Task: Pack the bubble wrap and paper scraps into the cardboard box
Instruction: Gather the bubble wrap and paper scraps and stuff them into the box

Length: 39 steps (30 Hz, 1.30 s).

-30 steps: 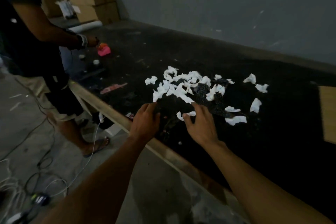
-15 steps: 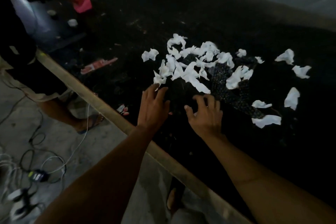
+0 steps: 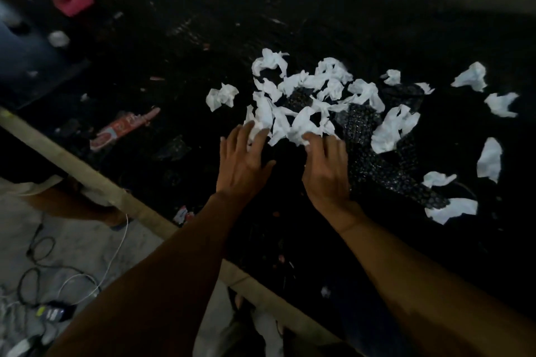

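Left hand [image 3: 242, 165], right hand [image 3: 326, 174] — fingers [image 3: 255, 138] at paper scraps [image 3: 290, 122]; bubble wrap [image 3: 377, 165] beside.

White paper scraps [image 3: 303, 124] are seen crumpled and torn; most are heaped in a loose cluster on the dark table [image 3: 319, 23]; several are scattered apart to the right; the bubble wrap [image 3: 374, 162] is spread flat beneath and beside them, partly covered.
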{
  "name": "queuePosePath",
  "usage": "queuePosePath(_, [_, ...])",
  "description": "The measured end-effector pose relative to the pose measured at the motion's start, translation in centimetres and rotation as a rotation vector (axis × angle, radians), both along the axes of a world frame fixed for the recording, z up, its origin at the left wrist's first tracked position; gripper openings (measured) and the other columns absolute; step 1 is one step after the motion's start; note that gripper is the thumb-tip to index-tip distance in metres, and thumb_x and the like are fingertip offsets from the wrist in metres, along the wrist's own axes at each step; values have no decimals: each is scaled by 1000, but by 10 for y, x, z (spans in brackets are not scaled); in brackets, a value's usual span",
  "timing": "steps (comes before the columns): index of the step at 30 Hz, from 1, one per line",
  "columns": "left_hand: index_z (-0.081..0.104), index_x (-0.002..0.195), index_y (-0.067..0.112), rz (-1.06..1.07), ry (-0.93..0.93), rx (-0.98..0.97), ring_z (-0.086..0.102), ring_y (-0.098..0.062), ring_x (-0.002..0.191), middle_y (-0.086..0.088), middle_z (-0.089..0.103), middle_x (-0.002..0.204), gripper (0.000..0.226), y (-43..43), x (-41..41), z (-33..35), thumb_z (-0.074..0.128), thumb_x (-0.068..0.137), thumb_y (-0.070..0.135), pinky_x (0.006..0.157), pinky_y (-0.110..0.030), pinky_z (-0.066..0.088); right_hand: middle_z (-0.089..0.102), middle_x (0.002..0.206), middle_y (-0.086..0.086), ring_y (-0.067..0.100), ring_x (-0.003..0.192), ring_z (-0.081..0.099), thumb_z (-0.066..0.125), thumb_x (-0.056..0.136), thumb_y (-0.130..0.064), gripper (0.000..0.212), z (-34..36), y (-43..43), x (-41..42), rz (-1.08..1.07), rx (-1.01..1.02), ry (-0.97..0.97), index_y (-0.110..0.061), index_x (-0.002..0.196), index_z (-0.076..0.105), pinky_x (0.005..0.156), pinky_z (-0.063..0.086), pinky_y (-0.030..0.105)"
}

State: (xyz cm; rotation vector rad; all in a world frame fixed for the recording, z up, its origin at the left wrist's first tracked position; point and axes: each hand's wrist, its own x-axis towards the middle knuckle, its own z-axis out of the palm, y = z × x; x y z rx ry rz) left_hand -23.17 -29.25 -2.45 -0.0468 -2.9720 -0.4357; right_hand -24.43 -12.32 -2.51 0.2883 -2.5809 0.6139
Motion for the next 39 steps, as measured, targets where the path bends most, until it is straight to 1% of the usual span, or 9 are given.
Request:
queuePosePath(7, [35, 146, 21, -227, -49, 116, 21, -33, 143, -14, 26, 155, 73, -31, -33, -14, 71, 83, 26, 115, -54, 25, 39, 143, 13, 35, 126, 34, 49, 96, -30, 42, -21, -21, -54, 19, 221, -235, -30, 138, 46, 103, 28, 54])
queuePosePath(9, [43, 142, 13, -320, -37, 101, 28, -33, 140, -17, 35, 150, 64, -37, -46, -19, 69, 85, 23, 118, -42, 16, 47, 138, 16, 32, 126, 35, 45, 97, -29, 37, -32, -23, -56, 73, 174, -236, -17, 131, 53, 108, 27, 49])
queuePosePath(13, [66, 99, 9, -344, 81, 113, 56, -34, 106, -12, 65, 106, 34, -44, -64, -35, 60, 85, 40, 103, -49, 39, 58, 114, 12, 30, 110, 39, 51, 93, -33, 29, -43, -21, -56, 23, 67, -227, -10, 105, 63, 97, 37, 41])
queuePosePath(18, [52, 57, 6, -474, 339, 115, 47, -24, 63, -10, 52, 58, 22, -37, -77, -27, 65, 76, 6, 68, -40, 40, 56, 85, 13, 32, 82, 51, 60, 79, -24, 19, -44, -21, -60, -13, -29, -179, -7, 72, 64, 74, 48, 39])
queuePosePath(22, [47, 81, 5, -351, 127, 350, 50, -29, 63, -10, 47, 82, 5, -44, -79, -20, 49, 76, 6, 49, -32, 41, 44, 89, 10, 20, 75, 48, 62, 73, -16, 25, -27, -22, -54, -58, -310, -278, -33, 79, 44, 69, 45, 31])
queuePosePath(26, [55, 104, 11, -188, 180, 511, 57, -21, 77, -3, 53, 102, 34, -54, -79, 3, 45, 71, 11, 57, -31, 50, 47, 97, 10, 8, 80, 42, 63, 72, -6, 21, 3, -26, -53, -145, -408, -147, -6, 90, 53, 69, 32, 4])
queuePosePath(34, [62, 71, 3, 26, 237, 172, 52, -33, 67, -17, 59, 67, 34, -83, -124, -1, 35, 82, 20, 67, -37, 39, 61, 102, 2, 12, 97, 54, 47, 77, -8, 35, 24, -68, -89, -306, -682, -108, -7, 105, 68, 86, 40, 11])
queuePosePath(37, [69, 78, 4, 64, 190, 45, 52, -34, 78, -22, 59, 81, 39, -87, -130, -7, 41, 85, 30, 71, -39, 43, 63, 105, 13, 18, 97, 55, 45, 79, -9, 38, 11, -79, -86, -318, -637, -206, -7, 110, 68, 83, 34, 4])
queuePosePath(39, [73, 81, 8, 97, 126, 17, 51, -37, 88, -23, 59, 93, 45, -84, -129, -12, 44, 87, 41, 72, -39, 43, 65, 106, 17, 29, 101, 57, 41, 80, -17, 42, -4, -80, -80, -325, -531, -277, -7, 109, 69, 91, 39, 24])
